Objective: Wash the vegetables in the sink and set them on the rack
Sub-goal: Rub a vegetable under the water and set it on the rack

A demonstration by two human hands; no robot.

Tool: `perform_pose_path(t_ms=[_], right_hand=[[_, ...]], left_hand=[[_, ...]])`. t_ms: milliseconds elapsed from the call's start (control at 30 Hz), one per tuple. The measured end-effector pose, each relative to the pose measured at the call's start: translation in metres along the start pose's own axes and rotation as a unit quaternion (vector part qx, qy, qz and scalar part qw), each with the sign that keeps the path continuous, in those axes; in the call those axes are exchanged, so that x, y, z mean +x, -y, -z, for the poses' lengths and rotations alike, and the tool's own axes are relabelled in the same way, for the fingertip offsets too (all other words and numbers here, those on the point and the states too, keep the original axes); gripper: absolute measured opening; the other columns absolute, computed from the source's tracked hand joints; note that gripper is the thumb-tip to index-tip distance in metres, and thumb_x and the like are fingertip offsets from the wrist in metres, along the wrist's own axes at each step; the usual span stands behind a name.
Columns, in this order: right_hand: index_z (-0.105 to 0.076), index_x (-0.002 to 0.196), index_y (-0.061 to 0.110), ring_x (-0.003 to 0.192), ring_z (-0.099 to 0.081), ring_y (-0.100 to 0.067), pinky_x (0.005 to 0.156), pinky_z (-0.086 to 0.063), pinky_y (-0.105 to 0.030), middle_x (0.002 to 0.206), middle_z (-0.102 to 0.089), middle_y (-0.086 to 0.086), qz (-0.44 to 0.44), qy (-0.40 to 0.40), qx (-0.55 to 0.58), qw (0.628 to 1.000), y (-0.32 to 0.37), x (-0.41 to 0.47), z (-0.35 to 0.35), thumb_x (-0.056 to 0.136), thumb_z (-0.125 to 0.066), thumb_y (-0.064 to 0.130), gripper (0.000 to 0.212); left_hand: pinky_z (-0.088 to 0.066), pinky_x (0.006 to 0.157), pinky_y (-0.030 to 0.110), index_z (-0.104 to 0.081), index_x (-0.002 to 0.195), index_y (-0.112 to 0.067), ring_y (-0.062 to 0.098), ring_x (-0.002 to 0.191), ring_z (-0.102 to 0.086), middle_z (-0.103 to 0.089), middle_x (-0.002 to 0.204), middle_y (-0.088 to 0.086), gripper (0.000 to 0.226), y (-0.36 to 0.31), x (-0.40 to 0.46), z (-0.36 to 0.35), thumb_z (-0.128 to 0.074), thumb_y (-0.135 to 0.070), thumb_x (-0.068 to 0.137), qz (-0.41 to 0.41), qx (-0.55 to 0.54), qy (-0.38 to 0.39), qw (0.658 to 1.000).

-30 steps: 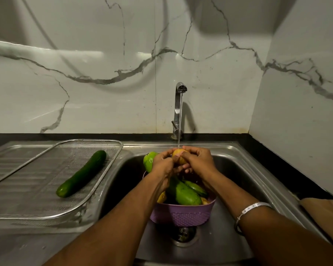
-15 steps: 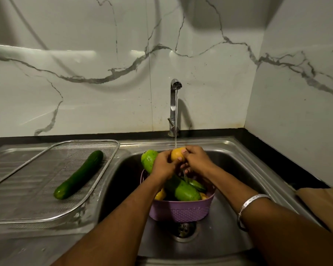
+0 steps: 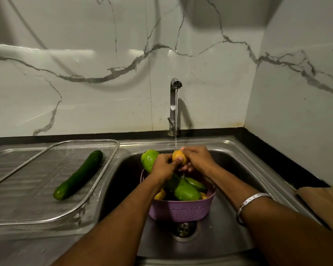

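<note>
- Head view: a white marble-veined wall stood behind a steel sink [image 3: 229,150], with a dark bench [image 3: 277,150] edging it and the tap [image 3: 175,104] running a thin stream straight down.
- Both my hands were together under that stream. My left hand [image 3: 162,167] and my right hand [image 3: 197,160] were curled round a small yellow vegetable [image 3: 178,158], my left thumb pressed across its front.
- That yellow piece looked firm, light and smooth-skinned. Wet, I judged it slippery, so cupping it round its middle with fingers beneath seemed safer than a fingertip pinch.
- Below my hands sat a purple basket [image 3: 181,210] in the basin, above the drain [image 3: 184,229], holding green vegetables [image 3: 186,190] and more yellow ones; one green piece [image 3: 148,158] stuck up past my left wrist.
- Those green ones looked heavier and stiff, best taken round the thick part, one at a time.
- On the mesh rack [image 3: 27,208], left of the basin, a cucumber [image 3: 78,174] lay diagonally. It seemed rigid and likely to roll, so it was best laid flat.
- A bangle [image 3: 253,198] ringed my right wrist.
</note>
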State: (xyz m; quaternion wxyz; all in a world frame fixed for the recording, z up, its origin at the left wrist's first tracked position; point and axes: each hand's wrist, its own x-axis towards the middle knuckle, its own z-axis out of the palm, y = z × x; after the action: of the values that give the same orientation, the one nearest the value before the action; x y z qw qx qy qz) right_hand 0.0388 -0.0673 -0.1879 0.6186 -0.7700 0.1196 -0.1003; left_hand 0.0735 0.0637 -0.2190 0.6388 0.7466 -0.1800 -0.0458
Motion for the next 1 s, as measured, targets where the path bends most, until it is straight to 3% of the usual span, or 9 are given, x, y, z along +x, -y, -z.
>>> perform_pose_path(t_ms=[167, 333, 433, 600, 700, 833, 1000], right_hand=[[-0.076, 0.106, 0.014, 0.044, -0.059, -0.014, 0.041, -0.046, -0.021, 0.062, -0.069, -0.013, 0.041, -0.014, 0.037, 0.998, 0.0031, -0.0044, -0.0045, 0.092, -0.074, 0.027, 0.019], [-0.075, 0.1, 0.004, 0.036, -0.058, -0.015, 0.038, -0.046, -0.022, 0.048, -0.064, -0.009, 0.028, -0.07, 0.025, 0.997, 0.0055, 0.0013, 0.0008, 0.101, -0.061, 0.031, 0.029], [-0.073, 0.111, 0.004, 0.037, -0.059, -0.013, 0.036, -0.044, -0.019, 0.05, -0.067, -0.006, 0.004, -0.022, 0.045, 0.999, 0.0055, 0.0019, 0.0006, 0.1, -0.063, 0.027, 0.027], [-0.071, 0.123, 0.014, 0.055, -0.065, -0.017, 0.045, -0.05, -0.02, 0.079, -0.077, -0.013, 0.026, 0.008, 0.027, 0.999, 0.002, 0.002, -0.0001, 0.09, -0.077, 0.021, 0.034], [-0.072, 0.122, 0.013, 0.05, -0.066, -0.017, 0.043, -0.05, -0.02, 0.072, -0.076, -0.01, 0.018, 0.001, 0.031, 0.999, 0.0038, 0.003, 0.0001, 0.096, -0.069, 0.02, 0.027], [-0.069, 0.121, 0.009, 0.047, -0.067, -0.022, 0.047, -0.058, -0.024, 0.06, -0.07, -0.015, -0.005, 0.014, 0.06, 0.998, 0.006, 0.0007, 0.005, 0.103, -0.058, 0.023, 0.025], [-0.069, 0.124, 0.015, 0.041, -0.063, -0.015, 0.039, -0.051, -0.022, 0.063, -0.071, -0.014, -0.017, -0.003, 0.062, 0.998, 0.0054, -0.0025, -0.0001, 0.1, -0.063, 0.027, 0.027]], left_hand=[[-0.055, 0.091, 0.048, -0.071, 0.105, -0.003, 0.023, 0.087, -0.068, -0.074, 0.092, 0.012, 0.016, -0.0025, 0.0004, 0.0008, -0.061, -0.012, 0.098, -0.004, -0.026, -0.007, 1.0], [-0.058, 0.08, 0.031, -0.069, 0.109, 0.003, 0.026, 0.089, -0.068, -0.072, 0.097, 0.018, 0.018, -0.0045, -0.0024, -0.0007, -0.061, -0.01, 0.097, 0.003, -0.069, 0.006, 0.998], [-0.058, 0.086, 0.038, -0.068, 0.111, 0.001, 0.025, 0.092, -0.069, -0.072, 0.099, 0.016, 0.019, -0.0046, -0.0021, 0.0, -0.062, -0.01, 0.096, -0.003, -0.042, 0.003, 0.999], [-0.056, 0.093, 0.047, -0.068, 0.111, 0.003, 0.031, 0.096, -0.068, -0.072, 0.101, 0.02, 0.018, -0.0028, -0.0015, 0.0018, -0.06, -0.007, 0.098, -0.001, -0.033, 0.001, 0.999], [-0.055, 0.094, 0.052, -0.069, 0.109, 0.001, 0.036, 0.098, -0.069, -0.072, 0.107, 0.026, 0.017, -0.0015, -0.0014, 0.0039, -0.062, -0.009, 0.097, -0.008, -0.032, -0.001, 0.999], [-0.054, 0.094, 0.049, -0.067, 0.11, 0.002, 0.03, 0.095, -0.067, -0.071, 0.107, 0.025, 0.018, -0.0032, -0.0019, 0.0032, -0.061, -0.009, 0.097, 0.006, -0.059, 0.001, 0.998], [-0.056, 0.092, 0.051, -0.068, 0.11, -0.001, 0.029, 0.092, -0.067, -0.072, 0.105, 0.023, 0.016, 0.0003, 0.0006, 0.0034, -0.061, -0.008, 0.097, -0.01, -0.022, -0.008, 1.0]])
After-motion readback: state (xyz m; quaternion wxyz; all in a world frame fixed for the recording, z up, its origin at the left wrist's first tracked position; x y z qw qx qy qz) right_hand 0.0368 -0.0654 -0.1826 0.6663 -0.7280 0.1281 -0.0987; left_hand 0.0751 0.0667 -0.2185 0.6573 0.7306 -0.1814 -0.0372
